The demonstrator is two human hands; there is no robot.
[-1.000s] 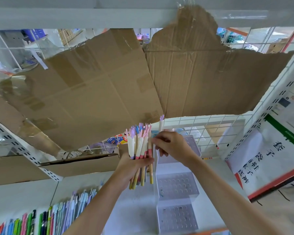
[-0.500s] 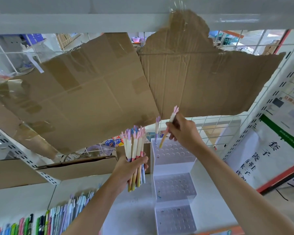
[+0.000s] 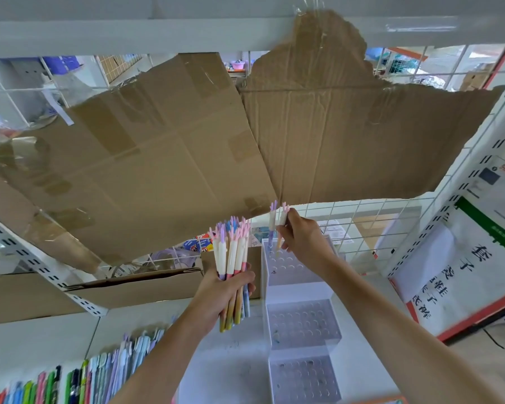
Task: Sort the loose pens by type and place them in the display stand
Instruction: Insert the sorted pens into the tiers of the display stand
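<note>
Big sheets of brown cardboard (image 3: 164, 158) hang over a white wire grid (image 3: 362, 217) at the back of our white shop shelf (image 3: 41, 336). Our left hand (image 3: 219, 293) grips a fat bunch of pastel pens with pink and purple tops (image 3: 232, 258), held upright just left of the white stepped display stand with round holes (image 3: 301, 322). Our right hand (image 3: 303, 240) pinches one white pen with an orange tip (image 3: 282, 225) over the far top step of the stand. Its tip is at the holes, but we cannot tell if it is in one. Just left of it, a white and purple pen (image 3: 271, 225) stands in a hole on that same step. A row of colourful pens (image 3: 94, 374) lies on the near left of the shelf. On the right leans a white sign with black writing and a red edge (image 3: 461, 269).
</note>
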